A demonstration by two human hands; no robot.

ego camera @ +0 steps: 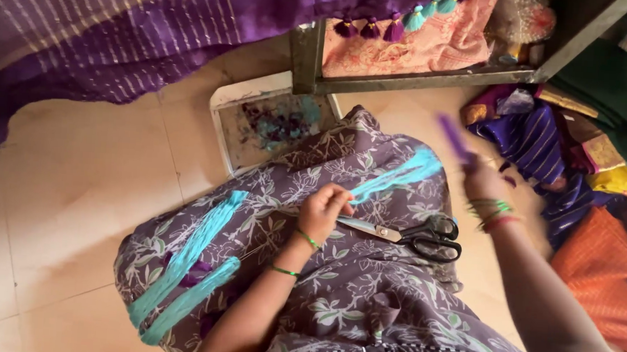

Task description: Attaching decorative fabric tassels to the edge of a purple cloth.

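The left hand (322, 211) pinches its fingers together on a limp turquoise thread skein (393, 179) draped across the floral-clad lap; soft and light, it likely grips best near the bunched end. The right hand (481, 180), blurred, clamps purple thread strands (452, 137); steel black-handled scissors (411, 236) lie between.

Single view: head-worn camera, looking steeply down from above the person's lap (365, 273), close range. Faces forward toward the metal frame (406, 80) beyond the lap; tiled floor (74, 183) left of it.
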